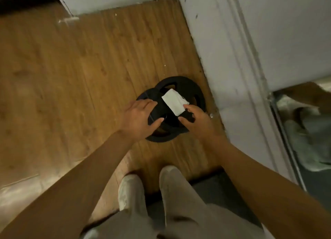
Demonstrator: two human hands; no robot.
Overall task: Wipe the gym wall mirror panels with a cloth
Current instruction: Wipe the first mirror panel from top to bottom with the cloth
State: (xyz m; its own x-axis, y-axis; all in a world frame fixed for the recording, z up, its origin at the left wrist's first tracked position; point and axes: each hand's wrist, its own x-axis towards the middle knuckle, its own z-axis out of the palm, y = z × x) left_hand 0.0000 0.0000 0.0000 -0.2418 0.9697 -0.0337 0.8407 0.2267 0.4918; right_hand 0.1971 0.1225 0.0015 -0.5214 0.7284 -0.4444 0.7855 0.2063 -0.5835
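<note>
A folded white cloth [174, 101] lies on top of a stack of black weight plates [189, 88] on the wooden floor. My right hand [198, 121] is at the cloth's near end, with forefinger and thumb closing on its corner. My left hand [138, 117] grips the smaller top plate [158, 110], fingers over its far rim and thumb on its near side. A wall mirror panel [308, 131] with a metal frame stands at the right edge and reflects blurred floor and clothing.
A pale wall with a moulded pillar [238, 63] runs along the right, close to the plates. My two light shoes [170, 178] stand just behind the stack, partly on a dark mat [213, 188]. Wooden floor [59, 74] spreads to the left.
</note>
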